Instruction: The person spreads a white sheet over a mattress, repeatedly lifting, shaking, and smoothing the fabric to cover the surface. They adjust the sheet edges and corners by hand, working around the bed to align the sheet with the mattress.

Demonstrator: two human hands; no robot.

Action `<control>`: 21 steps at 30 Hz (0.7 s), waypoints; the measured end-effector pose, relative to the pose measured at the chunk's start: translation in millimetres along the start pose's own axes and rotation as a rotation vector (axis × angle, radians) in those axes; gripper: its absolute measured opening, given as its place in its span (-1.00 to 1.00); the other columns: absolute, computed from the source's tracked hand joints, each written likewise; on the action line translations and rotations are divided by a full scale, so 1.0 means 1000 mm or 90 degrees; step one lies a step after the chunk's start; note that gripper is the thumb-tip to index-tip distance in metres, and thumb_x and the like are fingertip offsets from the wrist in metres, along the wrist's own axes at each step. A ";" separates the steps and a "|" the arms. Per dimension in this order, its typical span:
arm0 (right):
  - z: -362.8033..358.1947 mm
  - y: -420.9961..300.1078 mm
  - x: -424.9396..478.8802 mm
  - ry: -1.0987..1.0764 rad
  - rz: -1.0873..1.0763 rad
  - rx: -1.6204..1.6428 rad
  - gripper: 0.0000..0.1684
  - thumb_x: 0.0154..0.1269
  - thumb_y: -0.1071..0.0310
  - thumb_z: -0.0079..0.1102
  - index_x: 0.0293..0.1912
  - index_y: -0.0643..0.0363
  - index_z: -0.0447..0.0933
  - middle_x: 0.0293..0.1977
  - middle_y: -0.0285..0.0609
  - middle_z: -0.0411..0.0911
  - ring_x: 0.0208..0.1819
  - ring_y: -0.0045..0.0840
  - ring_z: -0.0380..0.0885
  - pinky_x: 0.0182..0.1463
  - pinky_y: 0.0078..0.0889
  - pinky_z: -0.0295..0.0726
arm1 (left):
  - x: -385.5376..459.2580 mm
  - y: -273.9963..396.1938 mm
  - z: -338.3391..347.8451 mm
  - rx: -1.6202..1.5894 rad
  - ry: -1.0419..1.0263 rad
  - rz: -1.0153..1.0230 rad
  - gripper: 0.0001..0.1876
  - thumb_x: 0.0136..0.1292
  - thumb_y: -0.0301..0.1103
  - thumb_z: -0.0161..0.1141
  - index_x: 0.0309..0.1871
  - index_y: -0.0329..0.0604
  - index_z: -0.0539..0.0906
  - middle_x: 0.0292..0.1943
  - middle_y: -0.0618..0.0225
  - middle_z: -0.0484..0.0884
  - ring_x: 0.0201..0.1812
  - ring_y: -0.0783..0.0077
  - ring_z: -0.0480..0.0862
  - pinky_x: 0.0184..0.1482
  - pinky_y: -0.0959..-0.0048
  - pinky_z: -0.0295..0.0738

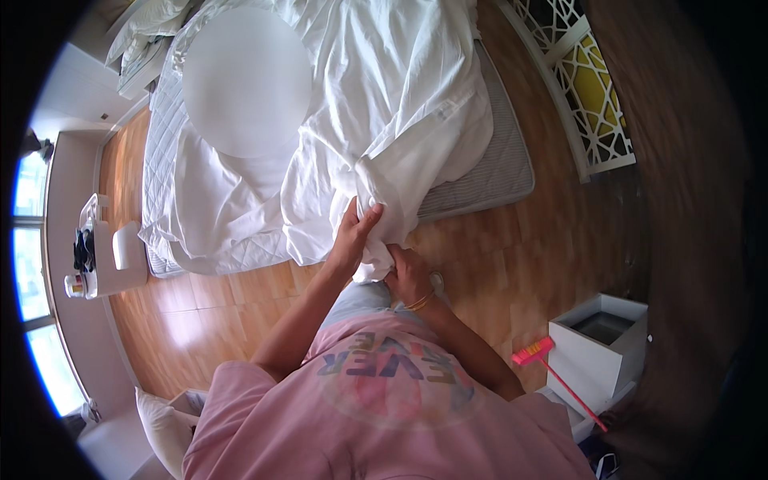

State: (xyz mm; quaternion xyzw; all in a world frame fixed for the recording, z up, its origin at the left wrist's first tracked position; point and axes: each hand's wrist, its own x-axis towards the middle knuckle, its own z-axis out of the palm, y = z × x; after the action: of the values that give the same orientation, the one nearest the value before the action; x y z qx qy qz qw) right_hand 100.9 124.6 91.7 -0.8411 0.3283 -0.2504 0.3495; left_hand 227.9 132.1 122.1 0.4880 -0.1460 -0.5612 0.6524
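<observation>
A large white cloth cover [384, 90], rumpled and partly bunched, lies over a quilted mattress [480, 189] and reaches past its near edge towards me. My left hand [354, 231] grips a gathered part of this fabric, thumb on top. Lower and to the right, my right hand [409, 276], with a thin bracelet at the wrist, holds the hanging end of the same fabric close to my legs. A pale round blur covers part of the bed at the upper left.
A white cart [123, 264] stands left of the bed. At right are a lattice screen [576, 90], a white box [585, 354] and a pink broom [534, 351]. A pillow [162, 426] lies at lower left; more pillows [147, 30] are at upper left.
</observation>
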 end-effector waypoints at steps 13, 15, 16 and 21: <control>-0.111 0.015 -0.031 -0.280 0.011 0.455 -0.49 -0.07 0.41 0.06 -0.08 0.25 0.16 -0.29 -0.16 0.34 -0.21 -0.41 0.35 -0.06 -0.45 0.28 | -0.047 -0.037 0.092 0.210 0.151 0.195 -0.80 0.13 -0.32 -0.04 -0.27 -0.26 0.34 -0.40 0.33 0.48 -0.39 0.57 0.45 -0.36 0.59 0.34; -0.130 0.031 -0.038 -0.235 0.140 0.632 -0.56 0.03 0.30 0.01 -0.09 0.25 0.18 -0.31 -0.22 0.34 -0.23 -0.53 0.35 -0.12 -0.53 0.33 | -0.058 -0.048 0.118 0.445 0.206 0.185 -0.83 0.11 -0.36 -0.03 -0.28 -0.26 0.35 -0.47 0.27 0.48 -0.44 0.54 0.47 -0.41 0.57 0.36; -0.139 0.038 -0.040 -0.211 0.207 0.717 -0.58 0.08 0.24 -0.01 -0.10 0.24 0.19 -0.32 -0.24 0.34 -0.24 -0.59 0.35 -0.15 -0.56 0.35 | -0.064 -0.057 0.136 0.368 0.188 0.219 -0.88 0.06 -0.43 -0.01 -0.34 -0.27 0.38 -0.52 0.19 0.45 -0.50 0.43 0.50 -0.46 0.51 0.37; -0.172 0.072 -0.062 -0.117 0.263 0.614 -0.63 0.21 0.15 -0.21 -0.15 0.26 0.28 -0.36 -0.26 0.37 -0.38 -0.72 0.36 -0.41 -0.72 0.41 | -0.074 -0.115 0.176 0.420 0.167 0.246 -0.90 0.04 -0.48 0.01 -0.37 -0.28 0.38 -0.50 0.35 0.47 -0.47 0.56 0.47 -0.41 0.62 0.34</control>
State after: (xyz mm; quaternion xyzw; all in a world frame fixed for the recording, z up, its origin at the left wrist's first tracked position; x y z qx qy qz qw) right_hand -79.7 57.9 134.1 -0.5212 0.3029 -0.2241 0.7658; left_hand 5.5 125.8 141.3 0.7023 -0.3229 -0.2842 0.5673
